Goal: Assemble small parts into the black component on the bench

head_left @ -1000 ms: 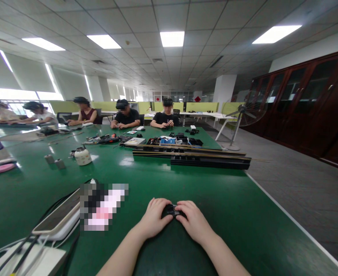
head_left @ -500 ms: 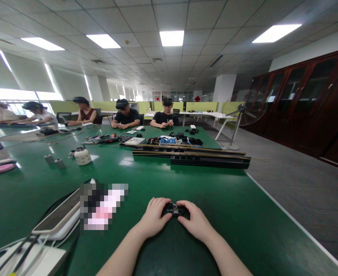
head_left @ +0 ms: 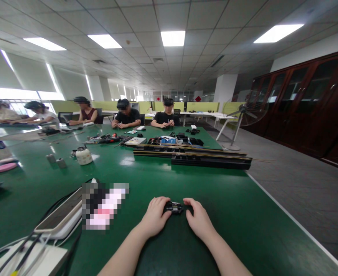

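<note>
A small black part [head_left: 175, 207] with paler bits on its upper face is just above or on the green table [head_left: 215, 184]; its exact kind is too small to make out. My left hand [head_left: 156, 214] grips the left end of it between thumb and fingers, which hide that end. To the right of the part, my right hand [head_left: 198, 217] has its thumb and fingers apart and curved, with a narrow gap between the fingertips and the part. Nothing shows inside the right hand.
Long black rails [head_left: 210, 161] with thin rods lie across the table ahead. On the left are a power bank-like white device [head_left: 60, 214] with cables, a pixelated item [head_left: 105, 209], and a white jar [head_left: 84, 155]. Several people sit beyond; a fan [head_left: 240, 115] stands right.
My right hand has let go of the black part and shifted slightly to the right. More of the part's right end now shows. My left hand has stayed on it.
</note>
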Demonstrator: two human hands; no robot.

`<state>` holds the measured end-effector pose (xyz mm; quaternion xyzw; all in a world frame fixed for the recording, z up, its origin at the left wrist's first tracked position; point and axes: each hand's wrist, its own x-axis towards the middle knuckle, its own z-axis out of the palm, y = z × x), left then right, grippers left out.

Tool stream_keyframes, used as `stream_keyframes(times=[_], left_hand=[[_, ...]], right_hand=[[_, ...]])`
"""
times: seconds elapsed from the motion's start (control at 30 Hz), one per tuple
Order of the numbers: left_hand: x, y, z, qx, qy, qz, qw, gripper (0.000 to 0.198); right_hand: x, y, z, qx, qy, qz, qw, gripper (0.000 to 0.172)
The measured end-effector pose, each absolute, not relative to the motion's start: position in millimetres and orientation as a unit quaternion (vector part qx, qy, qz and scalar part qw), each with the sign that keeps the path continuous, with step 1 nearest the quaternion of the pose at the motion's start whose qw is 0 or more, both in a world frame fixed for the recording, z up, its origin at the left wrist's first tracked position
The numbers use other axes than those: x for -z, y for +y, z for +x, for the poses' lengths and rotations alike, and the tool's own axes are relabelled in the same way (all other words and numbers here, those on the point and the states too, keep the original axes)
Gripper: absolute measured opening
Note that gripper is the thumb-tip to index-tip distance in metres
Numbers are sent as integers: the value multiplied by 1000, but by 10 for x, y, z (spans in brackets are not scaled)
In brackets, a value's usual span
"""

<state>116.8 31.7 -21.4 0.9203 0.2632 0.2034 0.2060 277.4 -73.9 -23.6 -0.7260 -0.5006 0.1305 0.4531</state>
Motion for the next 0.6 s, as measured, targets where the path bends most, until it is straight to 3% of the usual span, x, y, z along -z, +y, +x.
stream_keyframes(times=[0.6], left_hand=[[241, 336, 1168, -205, 265, 918, 211, 34]], right_hand=[[212, -751, 2798, -113, -489, -760, 413, 31]])
